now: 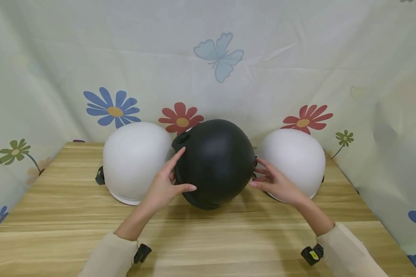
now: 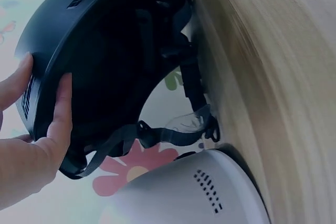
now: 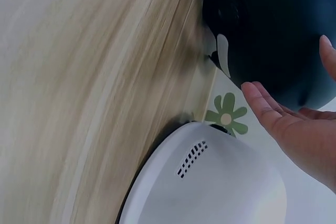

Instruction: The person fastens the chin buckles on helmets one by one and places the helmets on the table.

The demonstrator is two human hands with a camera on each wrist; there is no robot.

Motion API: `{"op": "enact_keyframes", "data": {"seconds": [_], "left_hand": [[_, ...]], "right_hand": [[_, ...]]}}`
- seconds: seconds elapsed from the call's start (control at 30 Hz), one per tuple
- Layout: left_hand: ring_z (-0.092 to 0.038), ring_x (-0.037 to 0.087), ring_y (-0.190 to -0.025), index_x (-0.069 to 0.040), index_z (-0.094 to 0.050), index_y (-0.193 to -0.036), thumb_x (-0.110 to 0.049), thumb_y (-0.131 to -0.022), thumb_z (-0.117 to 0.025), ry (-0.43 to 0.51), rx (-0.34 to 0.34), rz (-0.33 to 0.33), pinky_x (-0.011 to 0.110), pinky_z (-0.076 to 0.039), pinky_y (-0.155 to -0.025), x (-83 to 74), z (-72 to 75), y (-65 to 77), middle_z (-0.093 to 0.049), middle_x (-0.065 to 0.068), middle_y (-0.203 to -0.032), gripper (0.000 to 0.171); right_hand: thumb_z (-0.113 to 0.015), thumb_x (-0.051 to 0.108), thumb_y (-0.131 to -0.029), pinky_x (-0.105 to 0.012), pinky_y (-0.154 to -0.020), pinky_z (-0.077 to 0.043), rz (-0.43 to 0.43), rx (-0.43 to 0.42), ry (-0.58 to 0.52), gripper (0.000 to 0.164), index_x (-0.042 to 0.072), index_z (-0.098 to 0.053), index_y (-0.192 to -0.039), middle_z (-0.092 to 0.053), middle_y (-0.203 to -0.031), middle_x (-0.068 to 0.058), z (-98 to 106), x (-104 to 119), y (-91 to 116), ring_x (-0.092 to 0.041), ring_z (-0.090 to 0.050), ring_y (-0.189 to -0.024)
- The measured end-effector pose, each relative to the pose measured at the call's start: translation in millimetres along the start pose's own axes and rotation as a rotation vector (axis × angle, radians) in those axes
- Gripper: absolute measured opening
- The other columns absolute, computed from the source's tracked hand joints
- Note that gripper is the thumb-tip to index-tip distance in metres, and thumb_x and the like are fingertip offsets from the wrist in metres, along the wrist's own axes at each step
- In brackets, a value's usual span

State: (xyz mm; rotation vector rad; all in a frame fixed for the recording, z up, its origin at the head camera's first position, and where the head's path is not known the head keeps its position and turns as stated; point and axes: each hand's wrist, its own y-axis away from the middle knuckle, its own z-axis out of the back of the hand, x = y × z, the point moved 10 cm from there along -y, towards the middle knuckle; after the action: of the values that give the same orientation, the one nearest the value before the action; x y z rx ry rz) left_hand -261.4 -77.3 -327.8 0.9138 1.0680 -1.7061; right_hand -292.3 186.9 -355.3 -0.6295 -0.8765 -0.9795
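Between a smooth white rounded helmet (image 1: 135,163) on the left and a second white rounded helmet (image 1: 298,161) on the right, a matte black rounded helmet (image 1: 216,165) is held tilted over the wood-grain table (image 1: 208,242), its dark webbing strap (image 2: 170,138) dangling below the hollow underside. The left hand (image 1: 163,188) grips the black helmet's rim between thumb and fingers; the right hand (image 1: 277,182) touches its opposite side with loosely extended fingers. Whether the black helmet's edge rests on the table cannot be told.
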Motion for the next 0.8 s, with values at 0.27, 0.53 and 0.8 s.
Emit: {"op": "enact_keyframes", "data": {"seconds": [0.27, 0.53, 0.8], "left_hand": [[-0.054, 0.037, -0.105, -0.027, -0.025, -0.144, -0.013, -0.068, -0.080, 0.000, 0.003, -0.011, 0.044, -0.047, -0.083, 4.4, -0.1, 0.0, -0.025, 0.010, -0.146, 0.095], [-0.053, 0.033, -0.106, -0.027, -0.023, -0.145, -0.015, -0.068, -0.081, -0.015, 0.017, 0.007, 0.040, -0.049, -0.082, 13.1, -5.7, 0.9, -0.026, 0.011, -0.144, 0.097], [-0.054, 0.030, -0.081, -0.026, -0.021, -0.144, -0.023, -0.070, -0.080, -0.028, 0.010, 0.038, 0.031, -0.050, -0.065, 21.2, -8.4, 1.2, -0.026, 0.009, -0.144, 0.095]], "right_hand": [[-0.068, 0.020, -0.083, -0.042, -0.086, -0.047, -0.002, 0.000, -0.008, 0.084, 0.010, -0.014, -0.146, -0.032, -0.140, -0.024, -4, 2, -4, -0.038, -0.049, -0.113], [-0.067, 0.021, -0.083, -0.043, -0.088, -0.045, -0.006, 0.006, -0.017, 0.086, 0.015, -0.011, -0.147, -0.030, -0.142, -0.022, -6, 3, -4, -0.037, -0.047, -0.116], [-0.067, 0.022, -0.084, -0.044, -0.088, -0.045, -0.014, -0.003, -0.003, 0.085, 0.015, -0.010, -0.147, -0.028, -0.143, -0.022, -6, 3, -5, -0.036, -0.049, -0.114]]}}
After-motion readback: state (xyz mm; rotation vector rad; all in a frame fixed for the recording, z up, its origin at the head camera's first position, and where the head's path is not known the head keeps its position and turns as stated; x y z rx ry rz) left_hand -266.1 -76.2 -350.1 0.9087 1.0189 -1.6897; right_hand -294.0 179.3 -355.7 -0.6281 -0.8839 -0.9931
